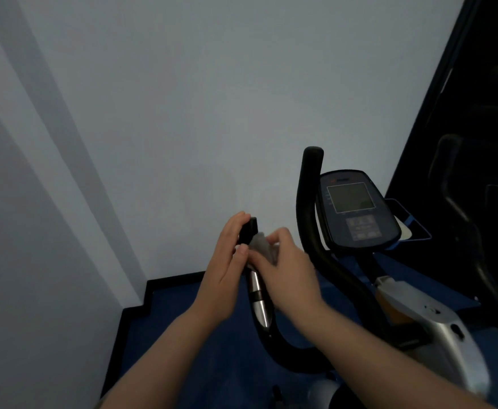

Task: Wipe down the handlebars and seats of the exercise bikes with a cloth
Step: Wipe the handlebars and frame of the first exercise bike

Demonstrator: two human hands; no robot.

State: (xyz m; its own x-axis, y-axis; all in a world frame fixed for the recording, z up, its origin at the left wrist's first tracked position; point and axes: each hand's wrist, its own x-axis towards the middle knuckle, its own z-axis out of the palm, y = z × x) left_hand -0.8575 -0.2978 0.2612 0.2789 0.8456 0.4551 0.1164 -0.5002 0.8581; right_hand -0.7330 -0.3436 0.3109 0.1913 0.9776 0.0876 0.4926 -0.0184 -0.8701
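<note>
Hands meet at the top of the near handlebar [260,302] of an exercise bike [419,320], a black bar with a chrome sensor section below its grip. The left hand [227,270] curls its fingers [236,222] round the black end of the grip, thumb lying along its near side. The right hand [289,276] pinches a small grey cloth [264,250] between thumb and bent fingers and presses it against the grip just under the left hand's fingertips, so the cloth sits bunched between the two hands, touching the bar. The far handlebar [308,208] rises upright beside the console [357,211], whose screen is dark. A grey and white frame housing [431,326] runs down toward the lower right. Blue floor [212,364] with a black skirting edge lies below, meeting a pale wall [182,113] in the corner behind the bike. A second dark machine [478,216] stands at the right edge, too dim to make out.
</note>
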